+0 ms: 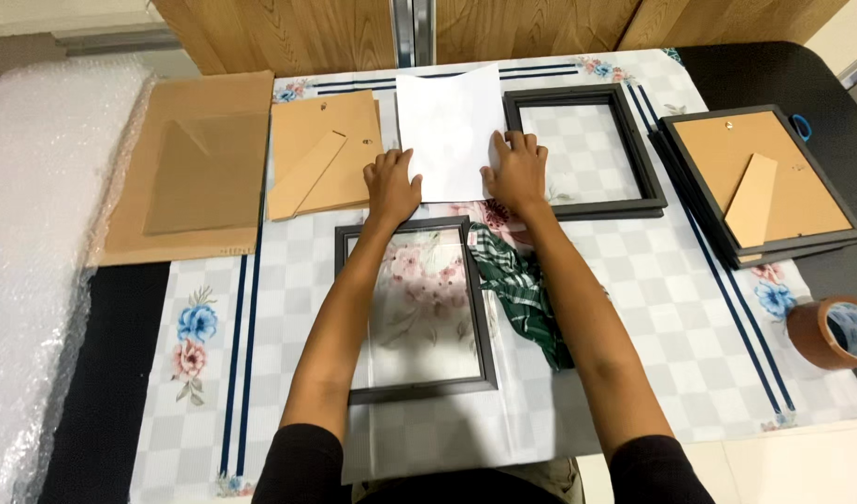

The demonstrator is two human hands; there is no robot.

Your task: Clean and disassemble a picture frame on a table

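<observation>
My left hand [391, 183] and my right hand [515, 170] lie on the near corners of a white sheet of paper [450, 126] at the far middle of the table, fingers spread flat on it. Just below my wrists sits a black picture frame with glass [482, 308], the flowered tablecloth showing through. A green checked cloth [522, 289] lies crumpled under my right forearm, beside that frame. An empty black frame [634, 168] lies right of the paper, touching my right hand's side.
Brown backing boards with stands [321, 154] lie left of the paper, beside a large cardboard piece [200, 168]. A stack of frames, backs up [760, 182], sits at right. A roll of brown tape [835, 331] stands near the right edge. Bubble wrap [36, 233] covers the far left.
</observation>
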